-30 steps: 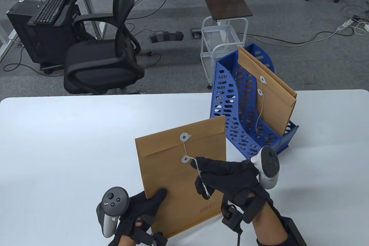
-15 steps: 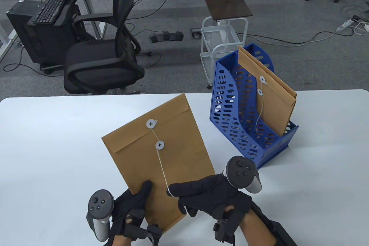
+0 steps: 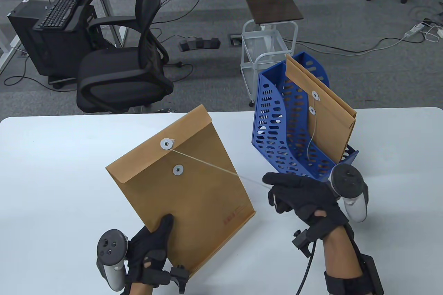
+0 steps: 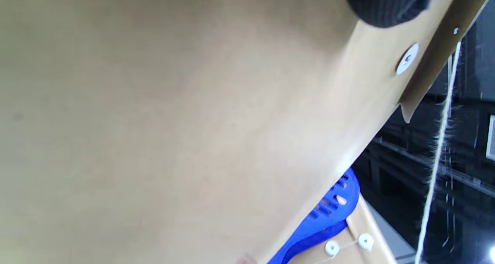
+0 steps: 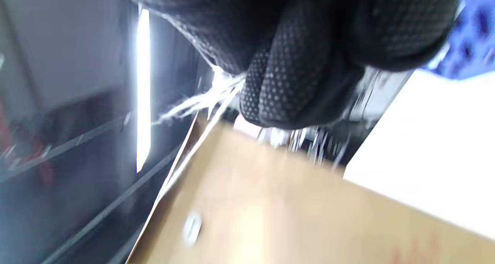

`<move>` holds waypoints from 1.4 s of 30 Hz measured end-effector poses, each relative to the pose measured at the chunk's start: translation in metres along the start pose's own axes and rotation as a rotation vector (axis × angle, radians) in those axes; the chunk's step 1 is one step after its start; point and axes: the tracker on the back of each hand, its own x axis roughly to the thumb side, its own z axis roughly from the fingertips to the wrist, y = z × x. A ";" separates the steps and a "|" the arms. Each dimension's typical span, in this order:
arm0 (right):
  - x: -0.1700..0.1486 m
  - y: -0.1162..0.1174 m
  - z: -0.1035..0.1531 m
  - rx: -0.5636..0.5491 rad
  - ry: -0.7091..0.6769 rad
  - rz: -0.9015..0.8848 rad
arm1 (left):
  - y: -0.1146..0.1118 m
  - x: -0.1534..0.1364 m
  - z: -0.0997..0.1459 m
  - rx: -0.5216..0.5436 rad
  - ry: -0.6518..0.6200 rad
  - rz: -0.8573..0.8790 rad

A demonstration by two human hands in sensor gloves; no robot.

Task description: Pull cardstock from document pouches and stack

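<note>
My left hand (image 3: 152, 250) grips the bottom corner of a brown paper document pouch (image 3: 187, 191) and holds it up, tilted left, above the table. The pouch fills the left wrist view (image 4: 174, 120). Its flap is down, with two grey discs. A white closure string (image 3: 207, 163) runs taut from the upper disc (image 3: 166, 144) past the lower disc to my right hand (image 3: 280, 191), which pinches the string's end to the right of the pouch. The string (image 5: 193, 101) shows at my fingertips (image 5: 282, 90) in the right wrist view. No cardstock shows.
A blue perforated file rack (image 3: 277, 136) stands at the table's back right and holds two more brown string pouches (image 3: 325, 118) upright. The white table (image 3: 69, 170) ends at its far edge; an office chair (image 3: 128, 70) and a small cart (image 3: 270, 42) stand beyond it.
The pouch has swung left and tilted further. My right hand has pulled the string off the lower disc and moved out to the right, drawing it taut from the upper disc.
</note>
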 end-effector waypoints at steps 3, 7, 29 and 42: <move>-0.006 -0.015 0.003 -0.169 0.060 0.059 | -0.003 0.001 0.001 -0.002 -0.007 -0.019; 0.008 -0.018 0.010 -0.211 -0.046 0.061 | -0.004 0.008 0.002 0.019 -0.049 -0.060; 0.089 0.087 0.057 0.236 -0.599 0.639 | 0.003 0.128 -0.015 0.015 -0.343 -1.148; 0.100 0.043 0.065 -0.020 -0.690 0.553 | 0.024 0.145 0.004 0.052 -0.600 -1.347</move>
